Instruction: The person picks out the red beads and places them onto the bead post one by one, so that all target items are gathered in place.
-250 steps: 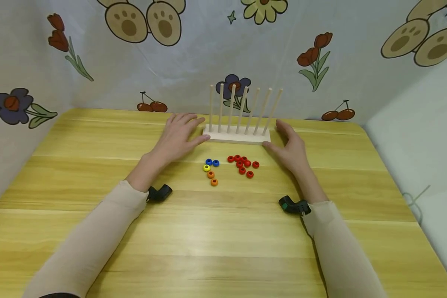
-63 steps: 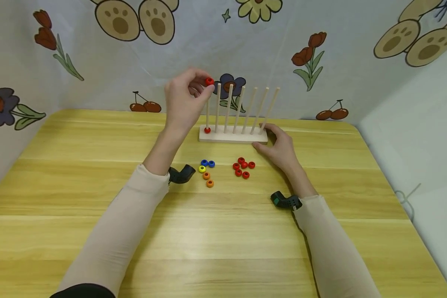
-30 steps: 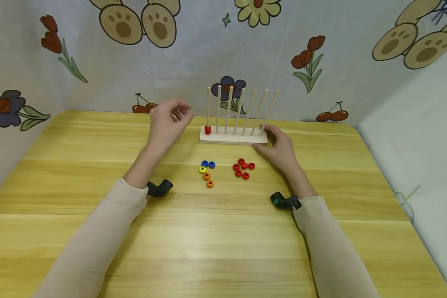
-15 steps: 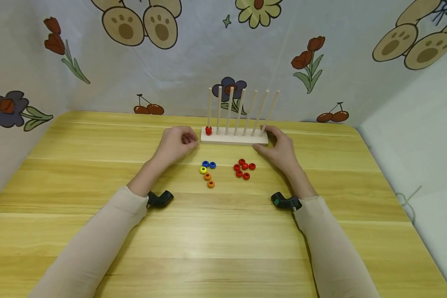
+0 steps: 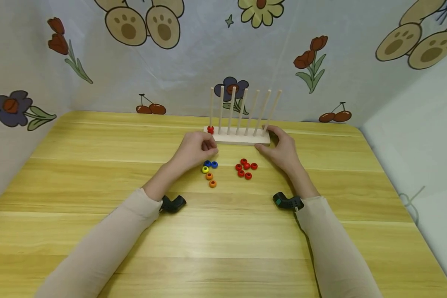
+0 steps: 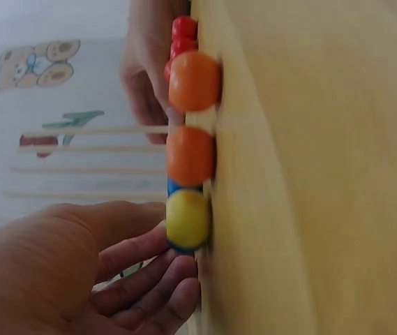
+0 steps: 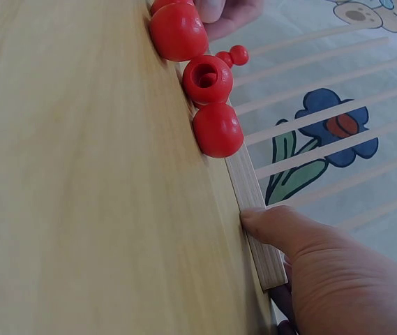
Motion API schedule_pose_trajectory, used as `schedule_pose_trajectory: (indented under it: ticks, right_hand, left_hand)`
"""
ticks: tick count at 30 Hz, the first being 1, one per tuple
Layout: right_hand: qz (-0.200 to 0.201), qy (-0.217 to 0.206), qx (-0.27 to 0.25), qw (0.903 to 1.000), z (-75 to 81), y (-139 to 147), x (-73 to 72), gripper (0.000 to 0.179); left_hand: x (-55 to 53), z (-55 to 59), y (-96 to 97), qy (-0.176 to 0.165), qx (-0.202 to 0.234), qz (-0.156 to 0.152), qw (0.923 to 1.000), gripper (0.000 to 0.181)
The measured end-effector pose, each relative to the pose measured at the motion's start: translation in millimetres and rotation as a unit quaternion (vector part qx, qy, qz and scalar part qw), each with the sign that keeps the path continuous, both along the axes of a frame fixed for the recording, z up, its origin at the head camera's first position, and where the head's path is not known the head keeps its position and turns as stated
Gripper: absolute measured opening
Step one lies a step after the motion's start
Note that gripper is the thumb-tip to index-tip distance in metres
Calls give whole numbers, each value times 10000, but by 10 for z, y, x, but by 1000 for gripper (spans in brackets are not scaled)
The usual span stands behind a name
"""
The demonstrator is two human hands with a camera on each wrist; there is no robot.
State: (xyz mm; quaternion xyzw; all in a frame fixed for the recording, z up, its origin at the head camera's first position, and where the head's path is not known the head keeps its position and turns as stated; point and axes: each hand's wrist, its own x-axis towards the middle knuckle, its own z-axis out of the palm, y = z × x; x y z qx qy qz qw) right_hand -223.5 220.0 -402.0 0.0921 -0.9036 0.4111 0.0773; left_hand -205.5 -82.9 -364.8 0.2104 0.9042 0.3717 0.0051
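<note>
The right hand [image 5: 280,150] has its grip pinching the right end of a seven-peg wooden rack [image 5: 236,139] on the counter [image 5: 227,236], while the left hand [image 5: 193,150], grip loose, is just behind two blue beads [image 5: 214,164].

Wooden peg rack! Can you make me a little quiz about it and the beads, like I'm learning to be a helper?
1. Pick one: in the head view, what colour are the beads threaded on the leftmost peg of the rack? A) blue B) red C) green
2. True or false: the right hand is holding a yellow bead.
3. Count: how many orange beads lie on the table?

Key: 1. B. 2. False; it grips the rack's right end. 3. Two.
</note>
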Motion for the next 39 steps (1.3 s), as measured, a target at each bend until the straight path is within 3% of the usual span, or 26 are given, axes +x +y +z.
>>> schedule_pose_trajectory:
  ticks: [6, 16, 25, 39]
  right_hand:
    - [-32, 1, 18, 10000, 9, 21, -3, 64]
    - [-62, 45, -37, 10000, -2, 44, -1, 62]
    - [-40, 94, 9, 9999, 7, 24, -7, 61]
    - [2, 119, 0, 9999, -1, 9, -6, 58]
  left_hand:
    - [62, 45, 258, -227, -104, -567, 9981, 9]
    - [109, 75, 624, -351, -523, -1016, 9928, 23]
    - [154, 69, 757, -72, -652, -1326, 9890, 15]
    - [209, 69, 808, -29, -805, -1183, 9897, 7]
